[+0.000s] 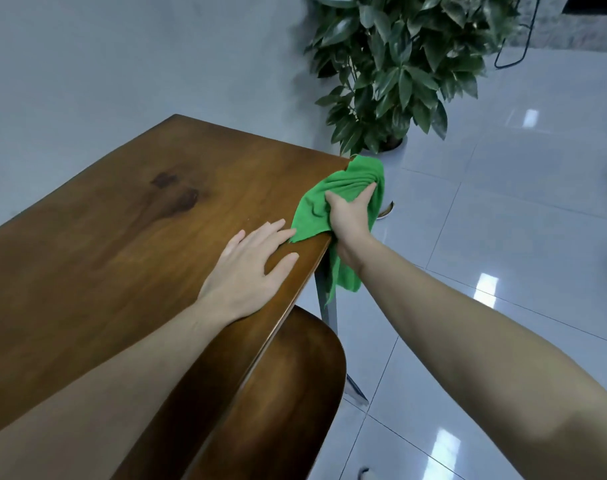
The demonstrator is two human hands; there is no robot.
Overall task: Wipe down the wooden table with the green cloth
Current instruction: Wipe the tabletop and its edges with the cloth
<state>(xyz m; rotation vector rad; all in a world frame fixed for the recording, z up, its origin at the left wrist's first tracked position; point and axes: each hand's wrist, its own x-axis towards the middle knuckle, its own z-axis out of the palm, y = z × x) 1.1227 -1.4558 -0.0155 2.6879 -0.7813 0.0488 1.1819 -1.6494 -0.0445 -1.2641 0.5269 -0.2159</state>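
Note:
The wooden table (pixel 128 216) fills the left half of the view, dark brown with a darker knot near its middle. A green cloth (pixel 315 202) is draped over the table's right edge near the far right corner, part of it hanging down beside the table leg. My right hand (pixel 351 216) grips the cloth at that edge, fingers curled into the bunched fabric. My left hand (pixel 251 268) rests flat on the tabletop just left of the cloth, fingers straight, fingertips touching the cloth's hem.
A wooden chair back (pixel 288 386) stands tucked under the table's near right edge. A leafy potted plant (pixel 399 71) stands on the glossy tiled floor (pixel 502 237) just beyond the table's far right corner. A grey wall lies behind the table.

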